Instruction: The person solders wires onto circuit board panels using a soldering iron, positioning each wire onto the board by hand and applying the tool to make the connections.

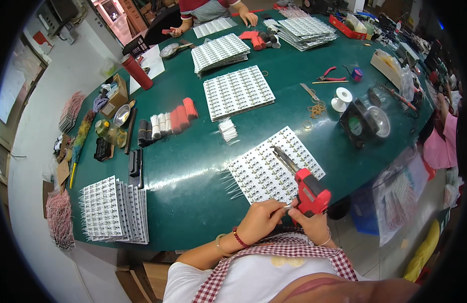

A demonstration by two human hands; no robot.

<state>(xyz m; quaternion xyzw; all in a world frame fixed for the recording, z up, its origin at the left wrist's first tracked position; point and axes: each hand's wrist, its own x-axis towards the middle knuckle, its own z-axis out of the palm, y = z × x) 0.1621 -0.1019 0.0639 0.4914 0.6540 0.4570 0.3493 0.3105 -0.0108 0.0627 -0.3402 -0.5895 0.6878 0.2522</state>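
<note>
My right hand (314,226) is wrapped round a red and black soldering gun (313,194). Its long metal tip points away from me, over a white circuit board panel (261,174) covered in rows of small parts. My left hand (258,221) is closed in a pinch beside the gun's handle, close to my right thumb. A small whitish piece (288,206) shows at its fingertips, too small to name surely. Thin white wires (231,183) stick out from the panel's left edge. Beyond the panel lies a bundle of short white wires (227,130).
More panels are stacked at the near left (115,209) and further back (238,91). Red, white and black wire bundles (168,121) lie left of centre. To the right stand a black fan-like device (357,123) and a white spool (341,99). A co-worker (210,12) sits opposite.
</note>
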